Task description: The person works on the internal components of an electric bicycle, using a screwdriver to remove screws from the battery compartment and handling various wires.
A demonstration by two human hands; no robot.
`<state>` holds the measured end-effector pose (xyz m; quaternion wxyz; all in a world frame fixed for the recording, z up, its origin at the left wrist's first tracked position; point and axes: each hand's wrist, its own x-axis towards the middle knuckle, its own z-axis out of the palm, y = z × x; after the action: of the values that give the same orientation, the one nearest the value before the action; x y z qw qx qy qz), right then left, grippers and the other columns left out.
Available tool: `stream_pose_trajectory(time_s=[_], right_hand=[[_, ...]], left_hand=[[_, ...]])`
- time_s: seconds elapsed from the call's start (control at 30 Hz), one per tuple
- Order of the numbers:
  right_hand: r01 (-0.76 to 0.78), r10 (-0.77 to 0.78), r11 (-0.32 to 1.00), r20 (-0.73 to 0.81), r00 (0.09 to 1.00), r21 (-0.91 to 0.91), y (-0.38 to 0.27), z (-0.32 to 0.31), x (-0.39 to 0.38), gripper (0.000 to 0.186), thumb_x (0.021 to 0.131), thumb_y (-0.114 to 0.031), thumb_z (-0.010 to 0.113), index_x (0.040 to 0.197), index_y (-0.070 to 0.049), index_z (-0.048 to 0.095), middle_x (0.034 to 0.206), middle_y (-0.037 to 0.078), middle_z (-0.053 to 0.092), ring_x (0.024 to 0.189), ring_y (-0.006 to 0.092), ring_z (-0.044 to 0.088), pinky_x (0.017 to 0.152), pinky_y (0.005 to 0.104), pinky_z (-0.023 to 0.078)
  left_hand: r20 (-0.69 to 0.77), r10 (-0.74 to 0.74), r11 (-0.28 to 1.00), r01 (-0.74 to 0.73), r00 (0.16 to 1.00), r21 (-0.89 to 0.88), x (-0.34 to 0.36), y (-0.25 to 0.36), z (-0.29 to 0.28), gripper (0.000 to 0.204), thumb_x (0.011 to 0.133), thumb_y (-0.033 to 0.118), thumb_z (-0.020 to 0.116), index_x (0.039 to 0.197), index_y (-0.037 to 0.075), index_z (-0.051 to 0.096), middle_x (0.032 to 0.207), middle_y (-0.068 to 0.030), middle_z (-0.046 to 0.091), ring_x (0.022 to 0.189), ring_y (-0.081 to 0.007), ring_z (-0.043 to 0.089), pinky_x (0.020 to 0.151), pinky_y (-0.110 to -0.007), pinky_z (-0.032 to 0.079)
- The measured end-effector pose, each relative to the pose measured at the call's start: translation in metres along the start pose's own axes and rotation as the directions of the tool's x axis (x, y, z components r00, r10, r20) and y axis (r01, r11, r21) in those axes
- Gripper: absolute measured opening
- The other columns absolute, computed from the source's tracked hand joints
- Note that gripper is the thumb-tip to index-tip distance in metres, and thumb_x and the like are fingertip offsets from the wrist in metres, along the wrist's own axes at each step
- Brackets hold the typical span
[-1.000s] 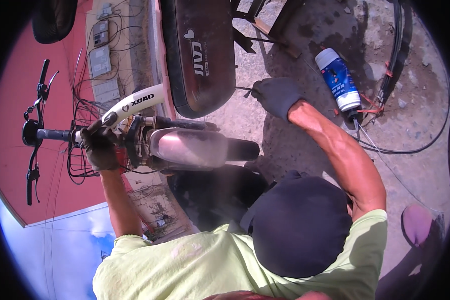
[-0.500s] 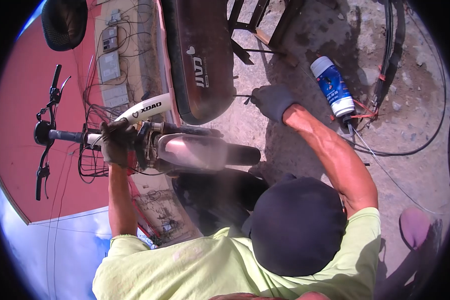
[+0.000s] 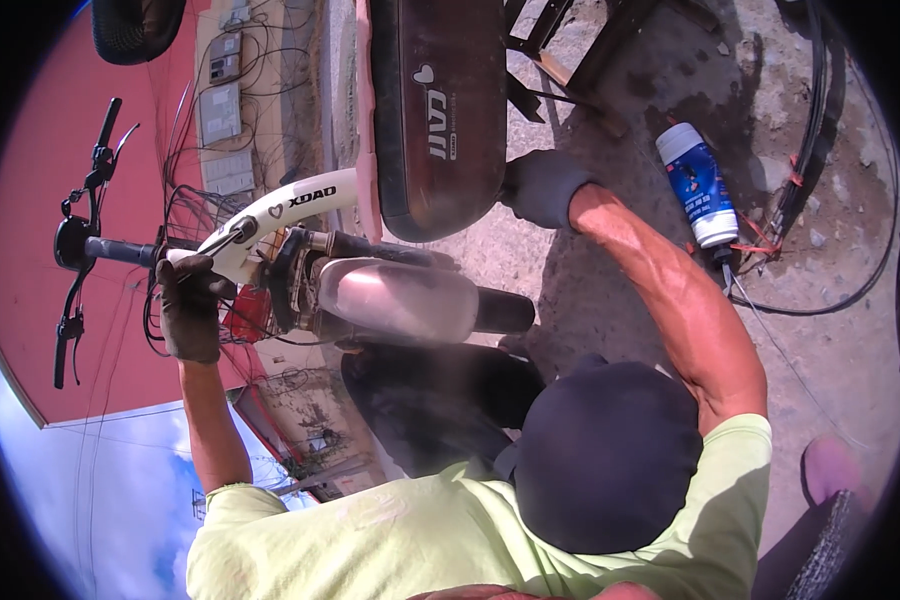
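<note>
An electric bike lies sideways across the picture. Its white curved frame (image 3: 305, 195) runs from the handlebar (image 3: 90, 235) to a large brown rounded case (image 3: 450, 150). My left hand (image 3: 192, 308), in a dirty grey-brown glove, is closed round the white frame just below the stem, beside dark cables. My right hand (image 3: 548, 190), in a grey glove, is closed against the right edge of the case. What its fingers hold is hidden. The front wheel's pale mudguard (image 3: 400, 298) lies between my forearms.
A blue-and-white bottle (image 3: 698, 185) lies on the ground near black cables (image 3: 815, 120). Dark metal bars (image 3: 560, 50) stand at the top. A large dark round shape (image 3: 605, 455) covers the lower middle. A pink wall (image 3: 120, 290) shows at the left.
My right hand has moved up against the case; the thin black rod seen at its fingertips is now hidden. My left hand has slid toward the stem, uncovering more frame. The view has shifted slightly.
</note>
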<state>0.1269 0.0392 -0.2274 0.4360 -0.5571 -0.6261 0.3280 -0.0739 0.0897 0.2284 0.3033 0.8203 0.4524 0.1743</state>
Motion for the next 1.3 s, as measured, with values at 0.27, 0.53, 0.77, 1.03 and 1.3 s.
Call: stream_pose_trajectory(time_s=[0.27,0.53,0.77,1.03,1.3], right_hand=[[-0.172,0.210,0.932,-0.088,0.974,0.319,0.001,0.006,-0.021,0.041,0.097,-0.048,0.056,0.107,-0.014,0.076,0.099,0.013,0.076,0.099,0.0337,0.070,0.087,0.0435,0.053],[-0.179,0.236,0.788,-0.021,0.971,0.589,0.021,0.013,-0.009,0.034,0.094,-0.042,0.067,0.102,-0.009,0.076,0.080,0.003,0.074,0.070,0.0140,0.066,0.069,0.0315,0.052],[-0.252,0.272,0.837,0.031,0.962,0.486,0.023,0.007,-0.003,0.047,0.090,-0.055,0.066,0.086,-0.009,0.078,0.078,0.004,0.075,0.074,0.0168,0.069,0.072,0.0342,0.053],[-0.229,0.236,0.827,0.053,0.970,0.513,0.017,0.007,-0.001,0.055,0.090,-0.061,0.061,0.087,-0.010,0.078,0.079,0.006,0.074,0.078,0.0211,0.071,0.079,0.0373,0.054],[-0.136,0.164,0.883,-0.023,0.986,0.450,0.028,0.024,0.012,0.048,0.091,-0.054,0.062,0.089,-0.009,0.078,0.079,0.005,0.075,0.075,0.0185,0.071,0.077,0.0352,0.056]], left_hand=[[0.026,0.057,0.998,-0.056,0.998,-0.016,0.001,-0.001,0.008,0.055,0.110,0.045,0.039,0.109,-0.003,0.067,0.078,-0.0136,0.071,0.066,-0.0224,0.068,0.064,-0.035,0.055],[0.029,0.114,0.993,-0.115,0.993,0.015,0.016,0.000,0.003,0.055,0.110,0.044,0.038,0.110,-0.003,0.066,0.092,-0.0137,0.073,0.068,-0.0219,0.069,0.066,-0.036,0.056],[0.060,0.108,0.978,-0.096,0.992,-0.184,0.036,0.000,0.001,0.055,0.110,0.045,0.039,0.110,-0.004,0.066,0.096,-0.0134,0.073,0.071,-0.0231,0.067,0.066,-0.033,0.051],[0.060,0.040,0.943,-0.057,0.997,0.329,0.023,-0.015,0.023,0.063,0.109,0.052,0.034,0.127,-0.002,0.063,0.090,-0.0130,0.074,0.077,-0.0210,0.071,0.079,-0.031,0.055],[-0.055,-0.001,0.999,0.004,0.998,0.049,0.038,-0.032,0.013,0.064,0.103,0.063,0.040,0.098,0.004,0.063,0.079,-0.0117,0.069,0.072,-0.0287,0.073,0.066,-0.038,0.060]])
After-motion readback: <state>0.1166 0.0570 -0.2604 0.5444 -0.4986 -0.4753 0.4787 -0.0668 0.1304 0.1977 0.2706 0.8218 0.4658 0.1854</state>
